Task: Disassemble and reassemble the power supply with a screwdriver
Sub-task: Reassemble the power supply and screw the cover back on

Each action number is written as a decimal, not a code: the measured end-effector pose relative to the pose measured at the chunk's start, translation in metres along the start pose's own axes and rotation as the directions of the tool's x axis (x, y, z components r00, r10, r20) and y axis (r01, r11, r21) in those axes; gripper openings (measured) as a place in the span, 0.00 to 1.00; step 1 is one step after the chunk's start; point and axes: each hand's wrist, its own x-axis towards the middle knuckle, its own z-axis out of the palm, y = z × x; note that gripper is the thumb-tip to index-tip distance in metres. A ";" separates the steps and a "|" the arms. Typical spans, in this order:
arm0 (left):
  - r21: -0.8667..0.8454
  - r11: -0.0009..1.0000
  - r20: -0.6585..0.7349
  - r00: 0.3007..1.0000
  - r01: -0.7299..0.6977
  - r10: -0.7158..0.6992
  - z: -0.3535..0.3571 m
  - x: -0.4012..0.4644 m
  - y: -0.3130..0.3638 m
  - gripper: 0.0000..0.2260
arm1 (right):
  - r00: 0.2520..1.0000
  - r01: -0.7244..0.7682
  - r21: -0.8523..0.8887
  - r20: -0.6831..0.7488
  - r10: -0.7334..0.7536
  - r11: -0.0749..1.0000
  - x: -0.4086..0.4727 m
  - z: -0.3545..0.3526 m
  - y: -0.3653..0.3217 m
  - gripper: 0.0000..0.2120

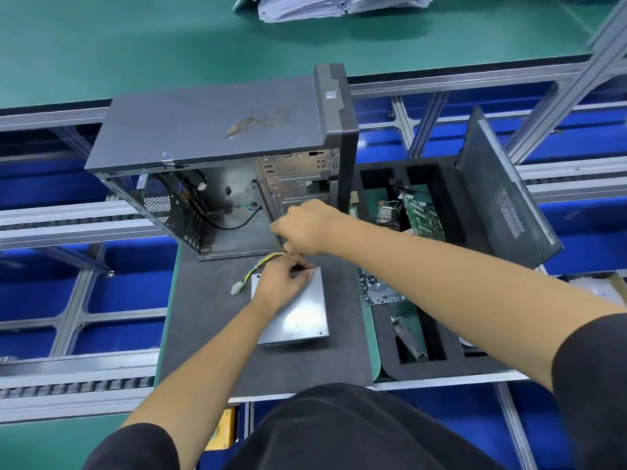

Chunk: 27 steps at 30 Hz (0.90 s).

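Note:
The silver power supply [298, 317] lies flat on the grey mat [210, 334] in front of the open computer case [217, 120]. Its yellow and black cable bundle [258, 264] runs left and ends in a white connector [236, 288]. My left hand [281, 279] lies on the unit's far end, fingers curled at its far edge. Just above it, my right hand [305, 225] is closed in a fist round the screwdriver [300, 254]. Only a bit of orange shows under the fist; the tip is hidden.
A black foam tray [451, 184] at the right holds a green motherboard [424, 215] and other parts. The case's side panel [502, 191] leans against it. A small circuit board [376, 286] lies beside the mat. Conveyor rails and blue bins surround the station. Paper stacks [322, 5] lie far back.

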 end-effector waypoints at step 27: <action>0.176 0.980 -0.096 0.989 -0.093 0.111 0.011 -0.005 -0.013 0.07 | 0.986 0.147 0.636 -0.158 -0.059 0.757 -0.012 0.027 0.007 0.11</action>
